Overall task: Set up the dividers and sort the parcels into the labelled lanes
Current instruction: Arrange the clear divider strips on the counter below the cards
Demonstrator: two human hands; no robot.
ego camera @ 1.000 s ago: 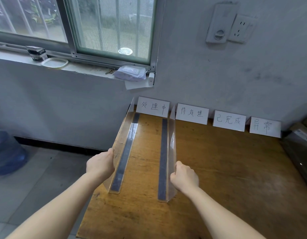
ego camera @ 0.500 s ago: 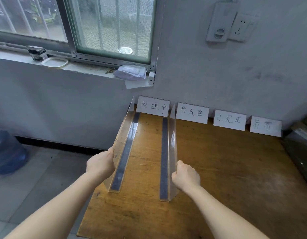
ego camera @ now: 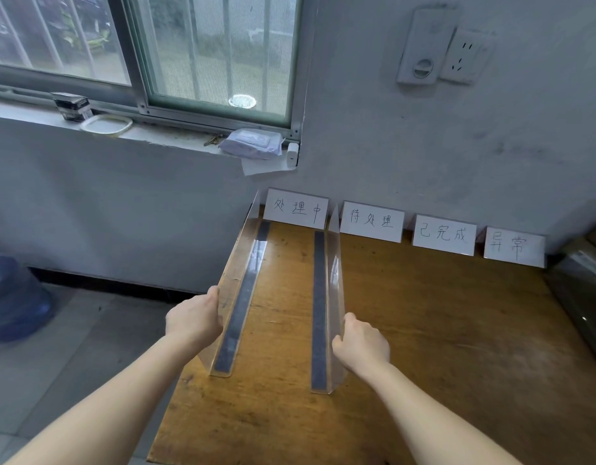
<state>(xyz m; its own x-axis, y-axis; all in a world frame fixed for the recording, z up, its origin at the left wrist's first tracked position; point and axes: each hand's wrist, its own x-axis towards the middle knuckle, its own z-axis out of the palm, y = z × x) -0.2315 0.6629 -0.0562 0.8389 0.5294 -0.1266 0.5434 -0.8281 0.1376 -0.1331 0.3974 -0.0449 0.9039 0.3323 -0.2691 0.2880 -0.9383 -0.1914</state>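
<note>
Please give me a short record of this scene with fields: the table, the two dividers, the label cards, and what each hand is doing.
surface: wooden table
left divider: clear panel with a dark base strip, along the table's left edge
right divider: same kind, its far end between the first two cards
cards, left to right against the wall: 处理中 card, 待处理 card, 已完成 card, 异常 card
left hand: grips the left divider's near part
right hand: grips the right divider's near part
lane formed: one, ending at the 处理中 card
</note>
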